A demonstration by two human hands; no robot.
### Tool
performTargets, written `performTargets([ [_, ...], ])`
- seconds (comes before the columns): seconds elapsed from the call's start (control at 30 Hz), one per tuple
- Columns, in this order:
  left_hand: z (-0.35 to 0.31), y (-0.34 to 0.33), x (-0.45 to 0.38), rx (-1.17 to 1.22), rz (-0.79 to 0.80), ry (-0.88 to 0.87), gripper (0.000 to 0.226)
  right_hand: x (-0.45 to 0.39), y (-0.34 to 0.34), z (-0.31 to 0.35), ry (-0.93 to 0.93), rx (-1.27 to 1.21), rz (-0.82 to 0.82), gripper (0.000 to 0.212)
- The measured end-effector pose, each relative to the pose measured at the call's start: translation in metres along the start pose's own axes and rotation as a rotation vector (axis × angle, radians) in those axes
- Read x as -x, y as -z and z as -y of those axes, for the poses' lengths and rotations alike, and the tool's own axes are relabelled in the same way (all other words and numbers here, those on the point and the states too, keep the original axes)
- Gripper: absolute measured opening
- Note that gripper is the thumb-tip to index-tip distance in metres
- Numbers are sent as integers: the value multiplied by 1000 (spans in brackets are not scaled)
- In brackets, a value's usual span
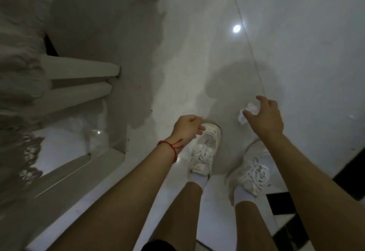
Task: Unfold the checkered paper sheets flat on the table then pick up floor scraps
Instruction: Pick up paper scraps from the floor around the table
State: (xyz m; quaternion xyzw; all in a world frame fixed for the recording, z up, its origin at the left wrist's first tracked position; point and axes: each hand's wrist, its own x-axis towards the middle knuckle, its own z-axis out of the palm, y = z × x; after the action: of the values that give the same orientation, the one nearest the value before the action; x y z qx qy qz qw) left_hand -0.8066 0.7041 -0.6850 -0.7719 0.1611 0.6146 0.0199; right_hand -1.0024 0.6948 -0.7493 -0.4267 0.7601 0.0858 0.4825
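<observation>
So, looking straight down at a glossy white tile floor [197, 43] with a bright light reflection [236, 28] on it. The right hand [265, 115] is reaching down with its fingers spread and relaxed, hovering right over a small crumpled white paper scrap [249, 112]. The fingertips overlap the scrap from this angle, but I honestly can't tell if they're touching it or just above it; nothing is pinched. The scrap sits a bit ahead of the right shoe [253, 168], near the grout line [248, 43] that runs away from the camera.

The left hand [187, 127] is down too, with its fingers loosely curled and nothing in them, hanging just over the toe of the left shoe [205, 150]. There's a red string bracelet [171, 148] on that wrist. Both shoes are white lace-up sneakers with white socks, and bare legs show at the bottom of the frame.

Over on the left there's white furniture with flat slats or rails [79, 69], and a lacy whitish cloth [21, 53] hangs down along the left edge, kind of blurry. Something clear and plasticky [97, 134] sits low between the rails, can't make out what it is. Black and white checkered tiles [284, 221] peek in at the bottom right corner. Lighting's pretty dim overall, with a soft shadow on the floor around the hands.
</observation>
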Motion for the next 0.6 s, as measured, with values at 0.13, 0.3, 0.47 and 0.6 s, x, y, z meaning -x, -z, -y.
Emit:
performTargets([
  [0.13,12,-15,-24,-8,16,-37,17,-14,-38,-11,165,286,45,63],
  [0.3,27,-22,-26,-20,16,-6,19,-25,-59,-35,176,245,-52,28],
  [0.47,31,-22,-13,-19,-9,9,17,-23,-37,-41,162,-39,-132,22],
  [0.6,19,-22,19,-33,-19,-17,18,12,1,-29,141,-250,-144,15],
])
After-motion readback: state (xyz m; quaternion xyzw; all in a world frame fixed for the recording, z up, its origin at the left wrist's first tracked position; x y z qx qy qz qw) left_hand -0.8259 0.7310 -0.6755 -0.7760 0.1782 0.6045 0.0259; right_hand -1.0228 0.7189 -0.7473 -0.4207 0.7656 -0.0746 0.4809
